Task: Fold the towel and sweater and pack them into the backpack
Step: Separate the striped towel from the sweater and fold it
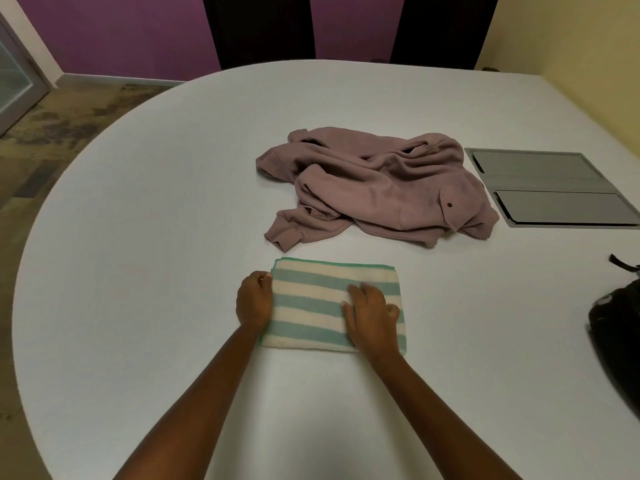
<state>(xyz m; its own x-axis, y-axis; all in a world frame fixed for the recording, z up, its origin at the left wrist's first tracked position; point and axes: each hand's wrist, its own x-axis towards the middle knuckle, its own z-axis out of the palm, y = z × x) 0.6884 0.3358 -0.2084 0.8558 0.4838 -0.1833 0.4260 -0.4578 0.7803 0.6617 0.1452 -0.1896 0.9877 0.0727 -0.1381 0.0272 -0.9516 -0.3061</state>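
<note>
The table (138, 202) is white with a rounded edge, and it fills most of my view from the head camera. Behind it I see a purple wall (104, 32) with dark panels, and a yellow wall on the right.

The towel (311, 289) has green and cream stripes. It lies folded into a thick rectangle on the near part of the table, in front of the person. The right hand (372, 317) rests on top of the right half of the towel, palm down, with its fingers only a little bent and pointing to the left; it grasps nothing. The left hand (254, 299) is at the left edge of the towel with its fingers curled in. I cannot tell if they pinch this edge or only touch it.

The sweater (374, 188) is mauve and lies crumpled, not folded, just beyond the towel, apart from it. A grey panel (550, 188) is set in the table right of the sweater. The backpack (620, 334) is black and sits at the right border of the view, well apart from the towel, only partly visible
</note>
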